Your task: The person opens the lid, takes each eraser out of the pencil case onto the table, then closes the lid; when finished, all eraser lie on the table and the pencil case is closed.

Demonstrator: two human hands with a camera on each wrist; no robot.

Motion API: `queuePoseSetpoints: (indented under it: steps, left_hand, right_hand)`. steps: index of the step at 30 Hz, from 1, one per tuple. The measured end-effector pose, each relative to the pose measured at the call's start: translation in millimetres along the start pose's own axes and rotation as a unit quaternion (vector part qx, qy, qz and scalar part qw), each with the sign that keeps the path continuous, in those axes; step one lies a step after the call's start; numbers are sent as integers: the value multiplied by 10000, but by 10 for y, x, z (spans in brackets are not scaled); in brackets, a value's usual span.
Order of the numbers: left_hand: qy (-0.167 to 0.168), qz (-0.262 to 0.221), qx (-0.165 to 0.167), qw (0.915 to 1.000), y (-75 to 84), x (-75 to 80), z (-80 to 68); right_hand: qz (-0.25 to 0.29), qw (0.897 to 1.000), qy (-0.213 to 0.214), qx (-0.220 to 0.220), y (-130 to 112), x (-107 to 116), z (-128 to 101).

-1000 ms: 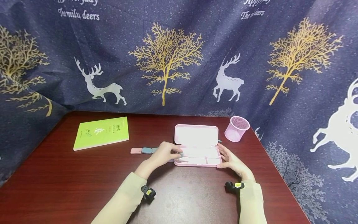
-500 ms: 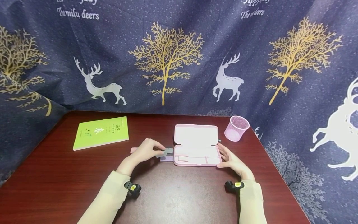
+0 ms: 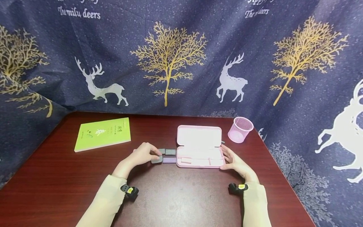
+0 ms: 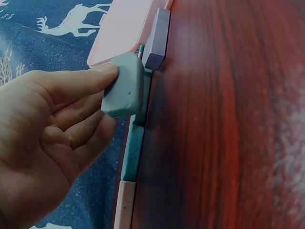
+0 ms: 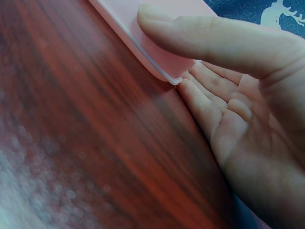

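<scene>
My left hand (image 3: 143, 153) pinches a grey-green eraser (image 4: 126, 86) between thumb and fingers, just left of a purple eraser (image 3: 169, 160). Behind it runs a row of erasers, with a dark green eraser (image 3: 170, 152) nearest the case; the hand hides part of this row in the head view. Lower in the left wrist view are a teal eraser (image 4: 132, 152) and a pale pink eraser (image 4: 125, 205). The pink pencil case (image 3: 199, 136) lies with its lid raised, a small pale pink block (image 3: 186, 160) inside. My right hand (image 3: 236, 162) holds its right end, thumb at the front corner.
A green book (image 3: 103, 134) lies at the back left. On the back right stands a pink mesh pen cup (image 3: 238, 130). A thin grey stick end (image 3: 222, 142) pokes out beside the case lid. A patterned dark blue cloth (image 3: 187, 110) hangs behind the table.
My left hand has moved left from over the pencil case with the grey-green eraser, lowering it beside the purple one. The pale pink block in the case has come into view. My right hand stays put.
</scene>
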State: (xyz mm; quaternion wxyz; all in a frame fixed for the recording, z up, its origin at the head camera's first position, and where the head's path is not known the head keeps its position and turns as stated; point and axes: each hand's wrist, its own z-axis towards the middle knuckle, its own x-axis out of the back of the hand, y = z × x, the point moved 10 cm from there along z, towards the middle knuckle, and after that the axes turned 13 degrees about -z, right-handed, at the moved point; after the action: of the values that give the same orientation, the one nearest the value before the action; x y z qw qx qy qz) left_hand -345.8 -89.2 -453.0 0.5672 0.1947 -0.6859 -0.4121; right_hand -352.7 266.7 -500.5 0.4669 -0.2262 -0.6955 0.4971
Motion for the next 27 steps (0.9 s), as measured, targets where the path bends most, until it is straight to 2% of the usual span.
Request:
queuePoseSetpoints:
  steps: [6,11,20,27]
  left_hand:
    - [-154,334,69,9993,0,-53,2]
    - [-220,467,-29,9987,2,-77,6]
    - [-388,257,-395,9981,30,-118,-6]
    - [-361,394,-401,9978,41,-130,3]
  right_hand:
    - [-15,10000,-3,-1,0,-1,-10]
    - [-48,10000,2,25,-17,-4,-6]
    - [-50,9999,-15,107,-58,-16,10]
    - [-110,9999,20,2,-23,7,-3]
